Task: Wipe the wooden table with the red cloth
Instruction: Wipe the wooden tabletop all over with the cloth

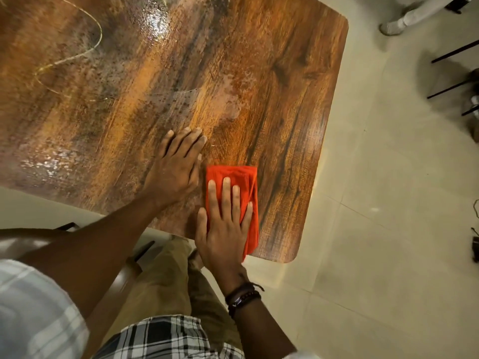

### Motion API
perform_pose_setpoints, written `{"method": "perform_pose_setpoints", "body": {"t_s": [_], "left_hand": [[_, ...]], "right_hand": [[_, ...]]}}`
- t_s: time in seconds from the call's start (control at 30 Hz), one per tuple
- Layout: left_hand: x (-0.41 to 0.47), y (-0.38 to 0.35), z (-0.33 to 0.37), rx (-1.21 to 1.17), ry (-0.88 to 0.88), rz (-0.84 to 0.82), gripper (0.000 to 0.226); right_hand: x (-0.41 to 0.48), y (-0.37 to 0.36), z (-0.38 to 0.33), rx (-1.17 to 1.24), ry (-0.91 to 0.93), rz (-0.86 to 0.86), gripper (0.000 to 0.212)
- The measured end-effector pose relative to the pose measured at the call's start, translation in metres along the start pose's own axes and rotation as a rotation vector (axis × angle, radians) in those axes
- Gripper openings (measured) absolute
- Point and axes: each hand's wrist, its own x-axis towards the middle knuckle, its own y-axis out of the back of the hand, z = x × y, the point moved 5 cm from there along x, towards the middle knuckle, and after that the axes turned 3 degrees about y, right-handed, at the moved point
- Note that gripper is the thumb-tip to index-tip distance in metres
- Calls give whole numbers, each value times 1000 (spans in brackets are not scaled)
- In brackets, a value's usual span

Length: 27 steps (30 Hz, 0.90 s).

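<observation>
The folded red cloth (242, 177) lies flat on the wooden table (272, 81) near its front right corner. My right hand (224, 224) presses on the cloth with fingers straight and spread, covering its lower left part. My left hand (176, 164) rests flat on the bare wood just left of the cloth, fingers together, holding nothing. The tabletop shows wet, shiny streaks and speckled patches toward the left and far side.
The table's rounded right edge (334, 99) borders a pale tiled floor (375, 203). Dark chair legs (453, 50) and a person's white-clad foot (394, 25) are at the far right. A chair (129, 270) stands below the near edge beside my legs.
</observation>
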Motion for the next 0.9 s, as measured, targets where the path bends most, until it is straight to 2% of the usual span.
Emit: {"method": "perform_pose_setpoints", "body": {"t_s": [0.1, 0.23, 0.37, 0.57, 0.73, 0.9], "left_hand": [[2, 0, 1, 0, -3, -6, 49], [2, 1, 1, 4, 6, -1, 49], [2, 0, 1, 5, 6, -11, 49], [2, 1, 1, -14, 0, -16, 49], [1, 2, 1, -20, 9, -30, 49], [10, 9, 2, 24, 21, 23, 45]], "right_hand": [[-2, -1, 9, -20, 31, -6, 58], [42, 6, 17, -35, 50, 24, 58], [110, 13, 25, -19, -21, 92, 58], [183, 20, 28, 13, -121, 34, 57], [164, 20, 27, -10, -73, 46, 58], [94, 18, 21, -10, -13, 59, 60]]}}
